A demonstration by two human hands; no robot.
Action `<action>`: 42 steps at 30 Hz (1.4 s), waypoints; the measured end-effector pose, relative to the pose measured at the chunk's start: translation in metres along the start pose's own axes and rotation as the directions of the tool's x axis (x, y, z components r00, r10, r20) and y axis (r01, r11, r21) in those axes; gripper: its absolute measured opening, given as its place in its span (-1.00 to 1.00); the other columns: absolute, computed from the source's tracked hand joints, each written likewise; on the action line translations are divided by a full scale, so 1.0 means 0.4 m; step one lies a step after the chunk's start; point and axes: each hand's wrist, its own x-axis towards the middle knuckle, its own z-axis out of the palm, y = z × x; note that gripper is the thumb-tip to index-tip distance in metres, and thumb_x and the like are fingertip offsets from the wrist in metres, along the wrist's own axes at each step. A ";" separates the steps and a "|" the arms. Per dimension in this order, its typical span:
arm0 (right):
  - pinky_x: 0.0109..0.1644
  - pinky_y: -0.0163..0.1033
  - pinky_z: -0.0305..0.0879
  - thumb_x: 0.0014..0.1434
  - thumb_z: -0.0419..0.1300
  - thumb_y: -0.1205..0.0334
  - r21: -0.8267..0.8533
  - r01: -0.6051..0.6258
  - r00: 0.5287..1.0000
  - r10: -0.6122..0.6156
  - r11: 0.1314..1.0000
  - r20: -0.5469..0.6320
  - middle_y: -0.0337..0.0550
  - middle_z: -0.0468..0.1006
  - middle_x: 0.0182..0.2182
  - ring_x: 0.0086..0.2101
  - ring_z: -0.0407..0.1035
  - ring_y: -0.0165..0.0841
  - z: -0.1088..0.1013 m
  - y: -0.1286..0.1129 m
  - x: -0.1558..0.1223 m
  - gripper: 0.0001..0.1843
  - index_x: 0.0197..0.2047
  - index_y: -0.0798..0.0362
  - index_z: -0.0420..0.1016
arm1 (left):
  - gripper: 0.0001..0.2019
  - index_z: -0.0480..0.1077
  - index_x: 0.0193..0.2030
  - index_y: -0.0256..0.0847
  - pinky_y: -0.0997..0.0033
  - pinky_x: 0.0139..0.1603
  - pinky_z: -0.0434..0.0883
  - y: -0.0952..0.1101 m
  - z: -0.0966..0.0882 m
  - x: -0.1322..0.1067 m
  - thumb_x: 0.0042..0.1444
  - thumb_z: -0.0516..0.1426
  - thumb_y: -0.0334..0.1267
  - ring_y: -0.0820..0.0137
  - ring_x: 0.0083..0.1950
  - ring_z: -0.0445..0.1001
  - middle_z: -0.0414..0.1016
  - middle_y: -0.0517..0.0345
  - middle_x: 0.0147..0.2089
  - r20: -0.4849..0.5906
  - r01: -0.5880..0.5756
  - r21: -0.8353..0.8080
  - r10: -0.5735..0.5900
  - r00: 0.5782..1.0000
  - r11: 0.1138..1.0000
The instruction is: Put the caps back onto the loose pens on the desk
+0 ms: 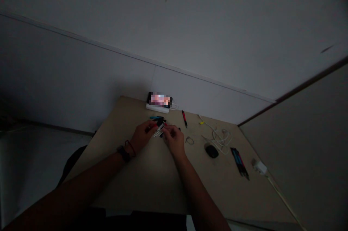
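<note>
My left hand (143, 135) and my right hand (174, 140) meet over the middle of a tan table (152, 180). Together they hold a small bundle of pens (160, 128), pale barrels with dark caps, fingers curled round it from both sides. A few more pens, one blue-tipped (155, 118), lie just beyond the hands. My left wrist wears a dark watch and a thin band. The room is dim, so fine detail is lost.
A red and black pen (184, 118) lies further back. A small ring (189, 140), a dark mouse (211, 151), a coiled white cable (221, 136), several pens (239, 162) and a white plug (260, 167) sit right. A phone (160, 99) leans at the wall.
</note>
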 end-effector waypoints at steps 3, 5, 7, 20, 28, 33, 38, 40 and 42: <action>-0.44 -0.27 0.36 0.16 0.24 -0.07 0.153 -0.086 0.995 0.092 0.984 -0.035 -0.21 0.52 -0.54 -0.53 0.38 -0.35 -0.005 0.005 0.012 -0.66 -0.26 0.06 0.54 | -0.80 0.51 -0.23 -0.19 0.37 -0.24 0.42 -0.005 0.001 -0.001 0.11 0.24 -0.11 0.33 -0.28 0.49 0.58 0.12 -0.29 -0.005 -0.012 0.094 0.012 1.000 0.996; -0.41 -0.27 0.40 0.14 0.26 -0.09 0.261 -0.123 0.987 0.144 0.958 -0.065 -0.21 0.53 -0.54 -0.52 0.39 -0.36 -0.007 0.009 0.020 -0.64 -0.26 0.07 0.56 | -0.79 0.53 -0.21 -0.19 0.35 -0.21 0.44 -0.008 0.000 0.000 0.11 0.25 -0.11 0.32 -0.26 0.49 0.59 0.09 -0.26 -0.025 -0.017 0.144 0.021 0.999 0.989; -0.39 -0.26 0.43 0.09 0.29 -0.10 0.345 -0.155 0.980 0.188 0.926 -0.064 -0.20 0.55 -0.52 -0.51 0.42 -0.37 -0.007 0.012 0.025 -0.63 -0.26 0.07 0.58 | -0.79 0.54 -0.20 -0.19 0.33 -0.20 0.44 -0.011 -0.001 0.001 0.11 0.25 -0.11 0.32 -0.26 0.50 0.59 0.08 -0.24 -0.035 -0.032 0.182 0.039 0.999 0.983; -0.30 -0.18 0.50 -0.03 0.39 -0.04 0.515 -0.145 0.981 0.192 0.845 -0.038 -0.09 0.67 -0.39 -0.38 0.55 -0.25 -0.010 0.007 0.042 -0.63 -0.23 0.04 0.66 | -0.81 0.55 -0.18 -0.17 0.36 -0.22 0.42 -0.022 -0.013 0.014 0.14 0.25 -0.14 0.35 -0.25 0.47 0.54 0.09 -0.23 -0.039 -0.075 0.372 0.097 0.995 0.925; -0.42 -0.30 0.34 0.08 0.29 0.08 0.301 -0.080 0.994 0.098 0.950 -0.045 -0.18 0.63 -0.46 -0.48 0.43 -0.36 -0.021 0.001 0.040 -0.72 -0.21 0.06 0.68 | -0.86 0.57 -0.19 -0.16 0.34 -0.18 0.44 -0.020 -0.015 0.015 0.13 0.26 -0.21 0.34 -0.20 0.48 0.52 0.09 -0.21 -0.010 -0.098 0.368 0.109 0.994 0.925; -0.33 -0.27 0.34 0.11 0.27 0.10 0.230 -0.006 0.999 0.018 0.973 -0.051 -0.14 0.65 -0.36 -0.40 0.46 -0.34 -0.020 0.005 0.042 -0.75 -0.23 0.03 0.68 | -0.89 0.58 -0.19 -0.16 0.32 -0.13 0.44 -0.023 -0.017 0.016 0.13 0.25 -0.28 0.33 -0.18 0.49 0.51 0.09 -0.21 -0.009 -0.137 0.351 0.150 0.989 0.926; -0.26 -0.24 0.34 0.14 0.25 0.07 0.185 0.020 1.000 -0.018 0.983 -0.011 -0.12 0.66 -0.31 -0.33 0.48 -0.30 -0.020 0.015 0.043 -0.75 -0.23 0.02 0.67 | -0.88 0.59 -0.19 -0.15 0.28 -0.10 0.45 -0.030 -0.019 0.019 0.14 0.23 -0.29 0.31 -0.16 0.49 0.51 0.07 -0.19 -0.007 -0.146 0.359 0.159 0.987 0.922; -0.27 -0.24 0.35 0.15 0.24 0.07 0.171 0.018 1.000 -0.018 0.985 0.004 -0.12 0.65 -0.32 -0.32 0.48 -0.29 -0.019 0.017 0.042 -0.74 -0.22 0.03 0.67 | -0.87 0.59 -0.18 -0.15 0.29 -0.11 0.45 -0.031 -0.019 0.019 0.15 0.23 -0.28 0.32 -0.16 0.49 0.51 0.07 -0.19 -0.013 -0.144 0.357 0.159 0.987 0.923; -0.27 -0.24 0.35 0.16 0.24 0.07 0.152 0.020 1.000 -0.021 0.988 0.006 -0.11 0.64 -0.32 -0.32 0.48 -0.28 -0.018 0.019 0.040 -0.74 -0.21 0.03 0.66 | -0.87 0.59 -0.18 -0.15 0.31 -0.12 0.45 -0.030 -0.019 0.019 0.15 0.23 -0.28 0.32 -0.17 0.49 0.51 0.08 -0.20 -0.013 -0.148 0.361 0.164 0.986 0.921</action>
